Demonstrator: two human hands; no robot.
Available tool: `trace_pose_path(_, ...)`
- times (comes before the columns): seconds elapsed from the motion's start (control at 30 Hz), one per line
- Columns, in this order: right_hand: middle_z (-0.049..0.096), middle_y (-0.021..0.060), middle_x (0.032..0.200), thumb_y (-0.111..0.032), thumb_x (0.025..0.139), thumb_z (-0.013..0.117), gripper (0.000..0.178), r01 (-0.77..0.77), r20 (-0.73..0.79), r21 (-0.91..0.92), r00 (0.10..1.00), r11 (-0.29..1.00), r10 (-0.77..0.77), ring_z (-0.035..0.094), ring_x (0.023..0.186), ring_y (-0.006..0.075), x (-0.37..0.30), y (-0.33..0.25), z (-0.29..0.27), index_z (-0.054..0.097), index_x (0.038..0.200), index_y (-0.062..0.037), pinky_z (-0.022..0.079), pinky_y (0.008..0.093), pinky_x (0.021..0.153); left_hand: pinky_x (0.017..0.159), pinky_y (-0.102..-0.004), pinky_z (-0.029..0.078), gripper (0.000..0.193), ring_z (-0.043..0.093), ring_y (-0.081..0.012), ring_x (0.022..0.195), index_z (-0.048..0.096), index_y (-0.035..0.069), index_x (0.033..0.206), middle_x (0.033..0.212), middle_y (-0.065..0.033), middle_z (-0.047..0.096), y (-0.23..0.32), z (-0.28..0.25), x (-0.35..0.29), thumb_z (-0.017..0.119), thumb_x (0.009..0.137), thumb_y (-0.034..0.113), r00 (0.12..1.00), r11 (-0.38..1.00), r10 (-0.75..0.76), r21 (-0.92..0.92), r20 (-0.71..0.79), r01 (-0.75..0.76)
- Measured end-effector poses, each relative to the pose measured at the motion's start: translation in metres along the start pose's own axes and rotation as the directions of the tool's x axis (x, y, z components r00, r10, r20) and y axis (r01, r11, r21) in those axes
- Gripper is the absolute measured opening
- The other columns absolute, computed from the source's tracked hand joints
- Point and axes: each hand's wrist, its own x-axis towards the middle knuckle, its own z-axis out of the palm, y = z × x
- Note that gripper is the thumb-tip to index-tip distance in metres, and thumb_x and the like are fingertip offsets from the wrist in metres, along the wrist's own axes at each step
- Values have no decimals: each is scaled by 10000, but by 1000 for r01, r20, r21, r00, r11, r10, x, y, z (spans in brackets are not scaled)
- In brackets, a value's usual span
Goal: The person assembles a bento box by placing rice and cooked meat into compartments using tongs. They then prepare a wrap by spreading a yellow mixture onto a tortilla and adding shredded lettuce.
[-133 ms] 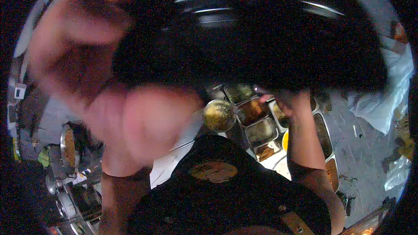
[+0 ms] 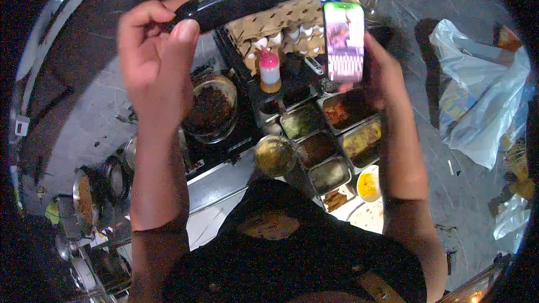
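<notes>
The lit rectangular phone [image 2: 345,42] is gripped by the right hand [image 2: 384,73], in view just beyond the rectangular metal food container [image 2: 357,124]; with a loosened hold, it could be dropped into the food (the grip's firmness cannot be told, most fingers being hidden). The glossy black curved object [image 2: 244,7] is pinched at its end by the left hand's [image 2: 160,59] thumb and forefinger, other fingers curled. Both forearms are stretched forward.
</notes>
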Motion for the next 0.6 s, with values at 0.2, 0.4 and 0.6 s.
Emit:
trace_pose_path(0.2,767,41,1027,-485,1120,482,486,209,267,-633,963,745,-43,729,790,137,156,-106,-29,652,1402,-128,617,316,619,854,-279,528,251,622,-121,981,519,66,1182,1111,-57,635,-92,-23,-18,725,1040,85,955,960,-280,5,-95,282)
trace_pose_path(0.4,782,91,1001,-561,1078,523,559,154,214,-941,961,301,176,763,752,196,214,-123,54,631,1487,-195,649,364,599,899,-283,509,205,602,-114,1017,522,85,1182,1143,-41,647,-79,-53,-44,680,1060,40,923,904,-359,193,-139,381)
trace_pose_path(0.6,772,159,1167,-599,1063,552,639,60,84,-991,973,116,213,785,964,310,256,-115,57,584,1537,-172,687,501,756,913,-289,509,194,595,-113,1029,530,88,1165,1164,-40,641,-76,-67,-48,686,1058,46,909,890,-387,198,-151,412)
